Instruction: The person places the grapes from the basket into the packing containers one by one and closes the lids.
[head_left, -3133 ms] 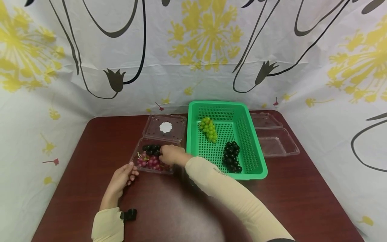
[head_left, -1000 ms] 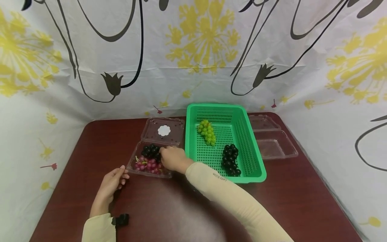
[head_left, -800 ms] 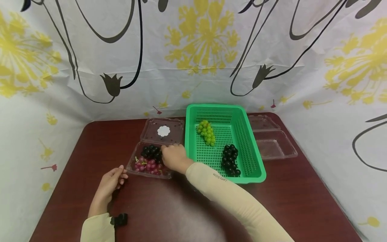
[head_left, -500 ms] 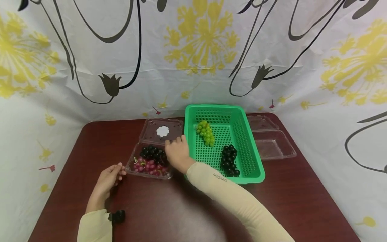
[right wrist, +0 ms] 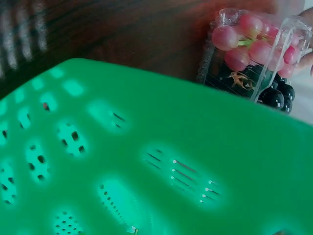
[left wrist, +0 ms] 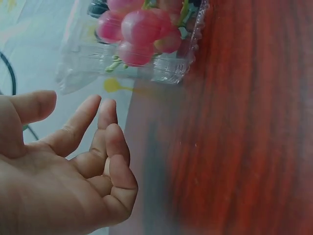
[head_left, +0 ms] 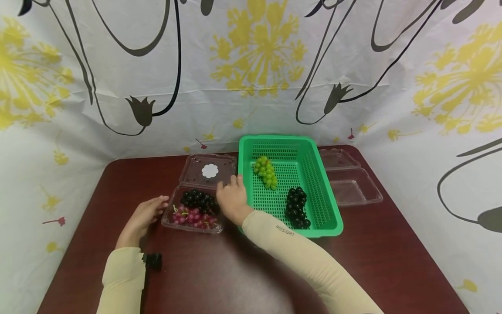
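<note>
In the head view, a clear plastic clamshell box (head_left: 192, 228) lies with its lid (head_left: 196, 168) folded back. A bunch of black grapes (head_left: 198, 199) lies behind a bunch of red grapes (head_left: 192, 216) inside it. My left hand (head_left: 143, 218) is beside the box's left edge; the left wrist view shows its fingers (left wrist: 83, 117) loosely bent, apart from the box and holding nothing. Between the box's right edge and the green basket, my right hand (head_left: 232, 201) hovers with fingers relaxed, holding nothing visible. Its fingertips are partly hidden.
A green perforated basket (head_left: 333, 213) holds green grapes (head_left: 265, 173) and black grapes (head_left: 296, 208), close to the right of the first box. Beyond it, a second open clear box (head_left: 354, 192) stands near the table's right edge. A patterned cloth (head_left: 251, 113) hangs behind.
My right hand has drawn back from the black grapes toward the basket, showing more of the bunch in the box. My left hand has left the front corner and moved up along the box's left side.
</note>
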`<state>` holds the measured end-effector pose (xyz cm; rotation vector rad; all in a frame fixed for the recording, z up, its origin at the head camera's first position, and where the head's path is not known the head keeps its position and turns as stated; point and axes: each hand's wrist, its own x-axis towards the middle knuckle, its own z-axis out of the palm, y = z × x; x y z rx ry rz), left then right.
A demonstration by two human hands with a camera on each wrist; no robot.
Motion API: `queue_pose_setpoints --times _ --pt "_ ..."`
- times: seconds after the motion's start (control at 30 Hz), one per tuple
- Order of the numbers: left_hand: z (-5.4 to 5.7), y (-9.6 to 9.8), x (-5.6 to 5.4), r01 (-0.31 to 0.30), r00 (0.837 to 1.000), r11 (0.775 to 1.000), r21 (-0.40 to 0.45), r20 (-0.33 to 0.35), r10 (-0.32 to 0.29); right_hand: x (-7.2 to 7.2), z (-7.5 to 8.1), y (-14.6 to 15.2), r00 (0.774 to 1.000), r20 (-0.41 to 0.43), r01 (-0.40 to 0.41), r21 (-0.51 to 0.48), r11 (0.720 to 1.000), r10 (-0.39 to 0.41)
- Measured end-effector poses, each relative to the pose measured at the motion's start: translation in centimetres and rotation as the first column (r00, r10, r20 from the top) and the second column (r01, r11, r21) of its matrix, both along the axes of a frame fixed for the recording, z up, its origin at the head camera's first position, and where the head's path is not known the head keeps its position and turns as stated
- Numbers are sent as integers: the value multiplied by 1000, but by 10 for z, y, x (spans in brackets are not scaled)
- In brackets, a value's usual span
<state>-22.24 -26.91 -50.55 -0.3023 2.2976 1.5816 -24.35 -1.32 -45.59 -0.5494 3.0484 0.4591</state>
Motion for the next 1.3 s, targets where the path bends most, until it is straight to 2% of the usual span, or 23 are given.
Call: queue_pose_setpoints --times 0.23,0.43,0.63,0.8,0.93,1.17,1.3 --pt "-1 6 -23 55 997 993 101 47 -60 -1 -5 0 999 52 12 24 1000 -13" --pt "-2 16 -34 111 992 991 80 45 -115 -1 -7 1 994 100 27 61 998 -33" --pt "-6 23 -38 119 992 992 51 43 -121 -1 -6 1 993 113 26 71 997 -34" --pt "-8 25 -41 116 992 989 93 43 -120 -1 -6 2 993 112 22 57 998 -29" --pt "-8 27 -43 107 994 987 123 16 -109 0 -7 3 992 120 20 47 999 -26" --pt "-7 28 -43 92 996 992 90 -20 -91 0 -6 3 993 121 13 16 1000 -15" --pt "-7 29 -43 89 996 989 120 -25 -87 0 -5 3 992 126 17 7 1000 -18"
